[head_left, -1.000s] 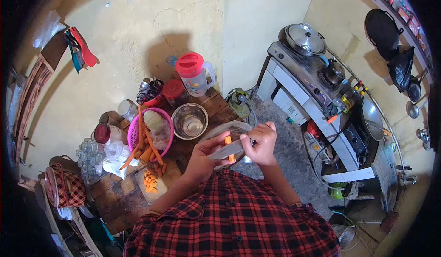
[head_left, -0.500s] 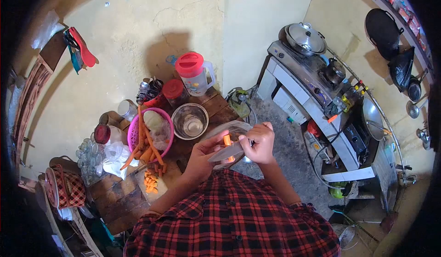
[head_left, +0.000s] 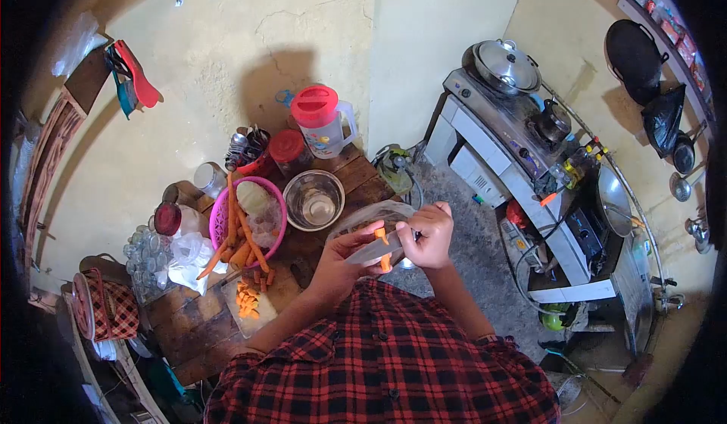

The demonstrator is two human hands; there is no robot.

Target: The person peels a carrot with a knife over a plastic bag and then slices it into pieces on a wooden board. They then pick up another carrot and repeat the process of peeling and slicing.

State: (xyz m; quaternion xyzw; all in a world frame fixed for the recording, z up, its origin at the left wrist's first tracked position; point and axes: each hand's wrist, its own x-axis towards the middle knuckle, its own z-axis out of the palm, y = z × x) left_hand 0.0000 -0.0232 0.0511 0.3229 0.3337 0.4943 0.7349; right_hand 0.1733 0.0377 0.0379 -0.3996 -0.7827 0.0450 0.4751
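Observation:
My left hand (head_left: 342, 263) holds an orange carrot piece (head_left: 385, 262) upright between its fingers, in front of my chest. A knife's handle is in the closed fist of my right hand (head_left: 430, 236). The knife blade (head_left: 375, 250) points left and lies across the middle of the carrot piece. Behind both hands is a clear plastic bag (head_left: 363, 216). To the left, cut carrot pieces (head_left: 247, 301) lie on a cutting board (head_left: 261, 316), near a pink basket (head_left: 282, 231) with whole carrots (head_left: 249, 235).
A metal bowl (head_left: 338, 195), a red-lidded pitcher (head_left: 321, 132) and a red-lidded jar (head_left: 288, 150) stand on the wooden table (head_left: 189, 341). Glasses (head_left: 145, 261) are at its left. A stove (head_left: 496, 110) with a lidded pan (head_left: 506, 67) is at the right.
The knife blade has tilted, showing a paler face across the carrot piece. My left fingers have shifted slightly around the piece. The whole view has moved a little.

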